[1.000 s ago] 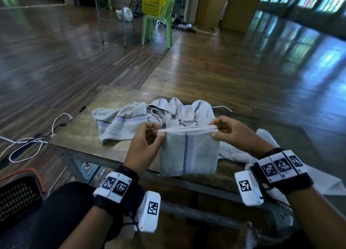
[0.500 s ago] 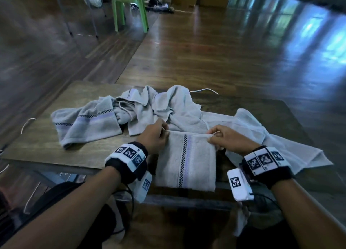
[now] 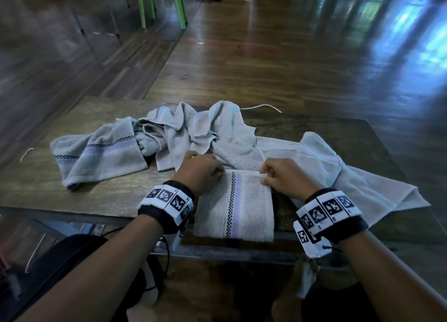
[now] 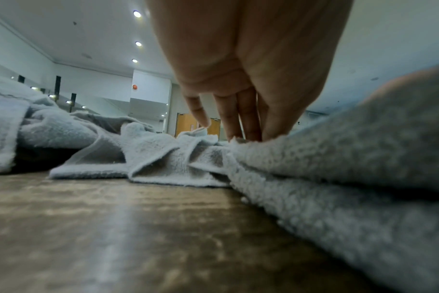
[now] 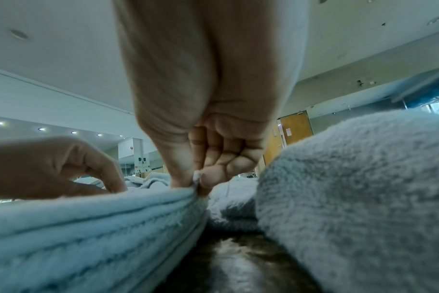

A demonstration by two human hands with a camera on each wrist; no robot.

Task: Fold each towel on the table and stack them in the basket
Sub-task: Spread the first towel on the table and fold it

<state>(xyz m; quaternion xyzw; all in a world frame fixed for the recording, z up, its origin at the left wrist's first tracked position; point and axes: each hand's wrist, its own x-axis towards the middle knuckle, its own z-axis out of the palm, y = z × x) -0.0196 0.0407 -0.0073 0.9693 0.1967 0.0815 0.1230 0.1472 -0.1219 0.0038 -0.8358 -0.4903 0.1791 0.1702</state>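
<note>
Both forearms reached forward over the near edge of the wooden table [image 3: 72, 195], palms down, each wrist wrapped in a marker-covered band. The left hand [image 3: 202, 170] sat at the far left corner of the folded towel [image 3: 242, 212], its fingers [image 4: 241, 115] pointing down onto the cloth; whether they pinched the corner or only pressed it could not be told. The right hand [image 3: 285, 176] gripped the far right corner, thumb and forefinger pinching the stacked layers, as the right wrist view showed plainly [image 5: 196, 178].

A second earlier the same towel was held up off the table, its folded edge stretched between the two hands and the rest hanging. Half a second earlier it was coming down. Now it lay flat, checkered stripe running toward the person, its near edge overhanging the table's front rim slightly.

Just beyond the hands lay a crumpled heap of towels [image 3: 200, 133], touching the folded towel's far edge. A striped towel [image 3: 96, 157] spread out to the left, and a plain pale towel [image 3: 350, 176] draped to the right, reaching toward the table's right edge. Bare tabletop showed at the near left and along the far right corner. A white cable [image 3: 263, 107] curled at the far edge. Green chair legs [image 3: 154, 4] stood well away on the wooden floor. The basket was not in view.
</note>
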